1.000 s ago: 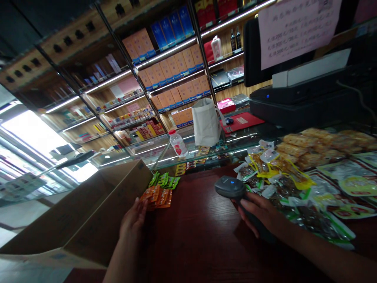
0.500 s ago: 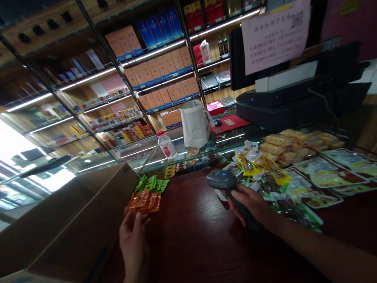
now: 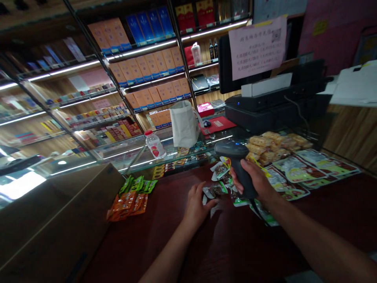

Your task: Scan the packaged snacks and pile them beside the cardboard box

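Note:
My right hand (image 3: 255, 181) is wrapped round the handle of a dark barcode scanner (image 3: 231, 150), raised over the packets with a small blue light on its top. Left of it, my left hand (image 3: 196, 206) is low over the table, thumb and fingers apart, at the edge of a small clear snack packet (image 3: 216, 190) with dark contents. Whether its fingertips touch the packet I cannot tell. Under and behind the scanner lie more vacuum packets, partly hidden by my right hand. Orange snack packets (image 3: 126, 205) and green snack packets (image 3: 138, 184) lie at the left.
An open cardboard box (image 3: 73, 204) stands at the left. Flat snack bags (image 3: 297, 169) and wrapped yellowish snacks (image 3: 269, 145) lie right. Beyond are a glass counter with a red-capped bottle (image 3: 155, 146), a white bag (image 3: 184, 125) and a monitor (image 3: 225, 65).
My left hand has moved right, from the orange packets to the small dark-filled packet. My right hand has lifted the scanner and moved it slightly right. The view has turned right.

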A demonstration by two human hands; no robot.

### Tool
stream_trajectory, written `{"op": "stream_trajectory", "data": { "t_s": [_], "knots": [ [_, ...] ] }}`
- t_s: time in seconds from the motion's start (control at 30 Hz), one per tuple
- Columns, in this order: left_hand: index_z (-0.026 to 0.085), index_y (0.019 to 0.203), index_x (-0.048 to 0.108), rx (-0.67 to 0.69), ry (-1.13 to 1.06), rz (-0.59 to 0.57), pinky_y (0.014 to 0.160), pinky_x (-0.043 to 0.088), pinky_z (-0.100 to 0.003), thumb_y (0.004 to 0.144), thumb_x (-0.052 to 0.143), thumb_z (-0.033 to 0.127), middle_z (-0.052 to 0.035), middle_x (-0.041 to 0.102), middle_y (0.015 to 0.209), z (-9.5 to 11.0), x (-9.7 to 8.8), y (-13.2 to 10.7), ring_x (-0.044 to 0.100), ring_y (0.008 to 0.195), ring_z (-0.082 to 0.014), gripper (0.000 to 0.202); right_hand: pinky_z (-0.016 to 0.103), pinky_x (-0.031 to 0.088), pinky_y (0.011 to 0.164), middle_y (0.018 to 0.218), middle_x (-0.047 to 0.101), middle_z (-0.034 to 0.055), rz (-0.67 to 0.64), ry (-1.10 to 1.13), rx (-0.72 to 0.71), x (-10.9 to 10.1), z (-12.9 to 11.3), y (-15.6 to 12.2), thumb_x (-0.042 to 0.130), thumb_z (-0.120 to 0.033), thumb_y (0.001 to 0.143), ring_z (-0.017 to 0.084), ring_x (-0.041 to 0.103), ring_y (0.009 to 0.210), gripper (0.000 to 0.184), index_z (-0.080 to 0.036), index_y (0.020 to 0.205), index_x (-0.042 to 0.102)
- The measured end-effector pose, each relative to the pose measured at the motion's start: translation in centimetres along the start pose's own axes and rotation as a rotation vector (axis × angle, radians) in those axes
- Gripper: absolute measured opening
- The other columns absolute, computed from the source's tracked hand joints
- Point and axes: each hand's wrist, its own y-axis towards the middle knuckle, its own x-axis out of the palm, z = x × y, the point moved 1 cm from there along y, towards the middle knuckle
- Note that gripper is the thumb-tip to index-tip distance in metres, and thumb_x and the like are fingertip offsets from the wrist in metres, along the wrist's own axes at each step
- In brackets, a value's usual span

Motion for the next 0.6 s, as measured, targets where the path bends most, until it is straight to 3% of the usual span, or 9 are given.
{"op": "stream_trajectory", "data": {
  "t_s": [0.07,0.13,0.27,0.37,0.43,0.6],
  "knots": [
    [0.021,0.121,0.061,0.079,0.116,-0.029,0.103,0.042,-0.044,0.068,0.078,0.023,-0.0124,0.055,0.129,1.0,0.8,0.5,0.053,0.12,-0.0286,0.056,0.019,0.042,0.033,0.063,0.06,-0.0021,0.003,-0.002,0.005,0.2,0.4,0.0,0.059,-0.054,0.087,0.008,0.047,0.037,0.038,-0.018,0.097,0.06],
    [0.021,0.109,0.064,0.087,0.178,-0.021,0.098,0.045,-0.042,0.074,0.069,0.017,-0.0106,0.058,0.122,1.4,1.1,0.6,0.058,0.111,-0.026,0.035,0.018,0.041,0.033,0.059,0.058,-0.0036,-0.004,-0.011,0.022,0.4,0.8,0.0,0.058,-0.053,0.088,0.008,0.047,0.036,0.037,-0.017,0.096,0.06],
    [0.02,0.084,0.06,-0.014,0.006,0.061,0.078,0.052,-0.035,0.083,0.055,0.019,-0.0059,0.064,0.091,0.6,0.4,0.3,0.064,0.083,-0.0201,0.006,0.018,0.042,0.032,0.062,0.06,-0.0029,-0.022,-0.035,0.068,0.7,1.8,0.0,0.06,-0.054,0.087,0.007,0.049,0.036,0.038,-0.017,0.096,0.06],
    [0.019,0.078,0.057,-0.16,-0.331,0.069,0.07,0.054,-0.032,0.085,0.056,0.033,-0.0046,0.067,0.079,-0.4,-0.9,-0.4,0.067,0.075,-0.02,0.015,0.018,0.044,0.032,0.066,0.062,-0.0027,-0.03,-0.052,0.101,0.9,3.1,0.0,0.065,-0.055,0.083,0.007,0.05,0.036,0.041,-0.017,0.096,0.06],
    [0.019,0.081,0.057,-0.191,-0.43,0.093,0.072,0.054,-0.033,0.084,0.058,0.039,-0.0048,0.069,0.08,-1.0,-1.8,-0.9,0.069,0.079,-0.0207,0.02,0.018,0.044,0.032,0.067,0.062,-0.0035,-0.031,-0.06,0.119,0.9,4.2,0.0,0.068,-0.054,0.082,0.007,0.05,0.035,0.041,-0.017,0.097,0.059],
    [0.018,0.097,0.061,-0.06,-0.167,0.195,0.079,0.054,-0.036,0.085,0.058,0.04,-0.0082,0.066,0.097,-2.6,-2.2,-1.2,0.066,0.09,-0.022,0.025,0.016,0.043,0.031,0.066,0.062,-0.0047,-0.028,-0.086,0.141,1.1,5.9,-0.3,0.069,-0.052,0.082,0.006,0.05,0.034,0.039,-0.017,0.096,0.058]
  ]
}}
